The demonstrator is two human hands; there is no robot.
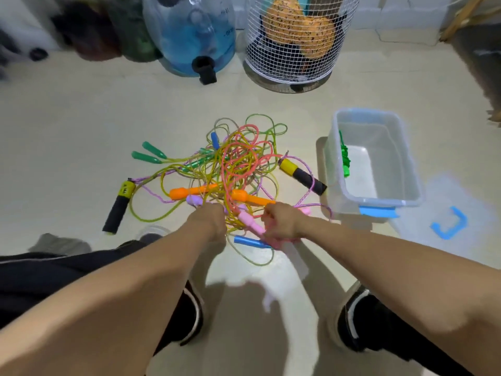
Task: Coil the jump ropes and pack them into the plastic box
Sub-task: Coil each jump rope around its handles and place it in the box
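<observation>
Floor [67, 118], pale, viewed from above; person crouched, both forearms extended fwd.

Far L: black/yellow handle [119, 206] lying flat, apart from main heap, purple cord running off its yellow end. Above it, two green handles [151, 156] side by side, cords trailing R into the heap.

Behind, L of ctr: blue water jug [189, 33] w/ black spout. Wire mesh basket [295, 42] just R of it, orange items inside.

Ctr: tangle of jump ropes [238, 161], uncoiled, cords of yellow, green, pink, purple crossing one another. Two orange handles [214, 194] lie across the near part of the heap. Blue handle [215, 139] at far side, another blue handle [249, 242] nearest the person.

Left hand [208, 222] at near edge of heap, fingers curled down into cords; which cord it has, cannot tell, fingers hidden by back of hand.

Pink handle [250, 222] between the two hands, angled.

Right hand [280, 221] fisted, grips pink cord bunched at its underside, beside pink handle.

R of heap: second black/yellow handle [302, 176], black end near box wall.

Plastic box [406, 158], clear, blue latch on near end, lid off. One green rope [344, 158] inside against its L wall; coiled or not, unclear.

Far R: clear lid [461, 213] w/ blue handle, flat on floor beside box.

Bottom: two black shoes [192, 313].
</observation>
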